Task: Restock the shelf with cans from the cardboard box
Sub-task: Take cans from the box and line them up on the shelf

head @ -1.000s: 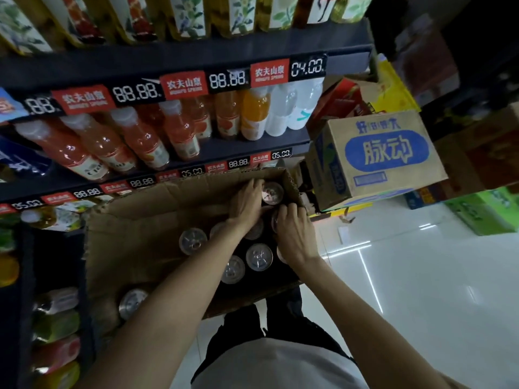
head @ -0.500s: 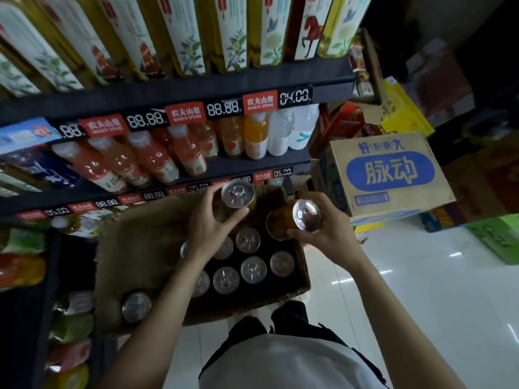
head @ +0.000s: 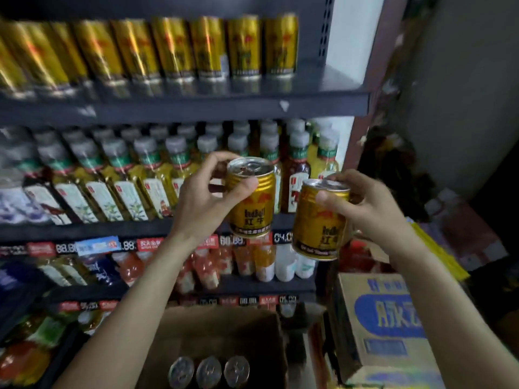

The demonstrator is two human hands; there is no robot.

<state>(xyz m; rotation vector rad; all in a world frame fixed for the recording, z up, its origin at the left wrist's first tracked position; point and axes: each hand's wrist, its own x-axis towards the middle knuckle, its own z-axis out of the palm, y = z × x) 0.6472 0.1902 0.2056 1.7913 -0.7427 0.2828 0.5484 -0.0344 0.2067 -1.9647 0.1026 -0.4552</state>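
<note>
left can (head: 250, 197) up by the bottle shelf, left hand (head: 209, 196) with thumb and fingers curled round its rim | right can (head: 320, 220) likewise in right hand (head: 365, 204) | you lift both upright to the gold row (head: 179, 49); set them in the gap at its right end | box (head: 213, 341) below

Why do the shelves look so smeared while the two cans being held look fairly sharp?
Head view: the top-shelf gold cans and bottles streak sideways with motion blur; the can in the left hand and the can in the right hand show readable labels; lighting is dim, and the wide lens bows the shelf edges.
</note>
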